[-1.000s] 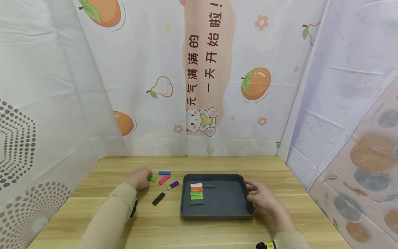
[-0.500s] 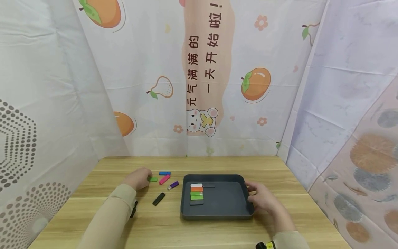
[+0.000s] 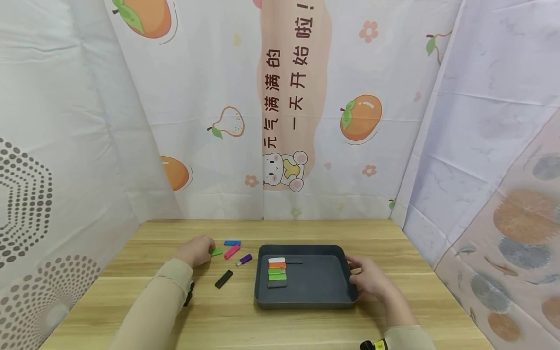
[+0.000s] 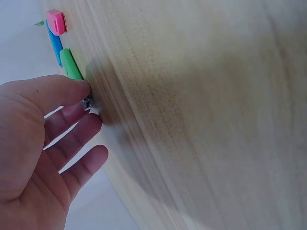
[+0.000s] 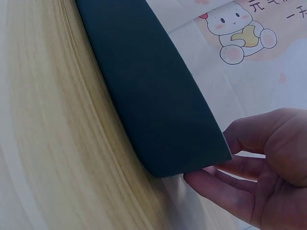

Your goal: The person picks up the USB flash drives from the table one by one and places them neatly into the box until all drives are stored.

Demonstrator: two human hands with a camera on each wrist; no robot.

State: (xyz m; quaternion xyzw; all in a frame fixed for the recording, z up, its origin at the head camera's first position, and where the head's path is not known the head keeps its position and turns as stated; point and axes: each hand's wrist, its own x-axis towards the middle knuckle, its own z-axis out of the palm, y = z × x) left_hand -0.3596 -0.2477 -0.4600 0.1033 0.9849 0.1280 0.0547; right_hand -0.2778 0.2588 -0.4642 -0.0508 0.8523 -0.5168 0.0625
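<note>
In the head view my left hand is at the left of the table, by a green USB stick. The left wrist view shows its thumb and forefinger pinching the metal plug end of that green stick, with the other fingers loosely bent. My right hand grips the right wall of a dark grey tray, thumb over the rim and fingers against the outside. Inside the tray, at its left, lie a white stick, an orange stick, two green sticks and dark ones.
Between left hand and tray lie a blue USB stick, a pink one, a purple one with its plug showing, and a black one. Printed curtains stand behind and beside the wooden table.
The green stick at my left fingertips has shifted and turned slightly. Both hands otherwise stay in place, and the tray holds the same sticks.
</note>
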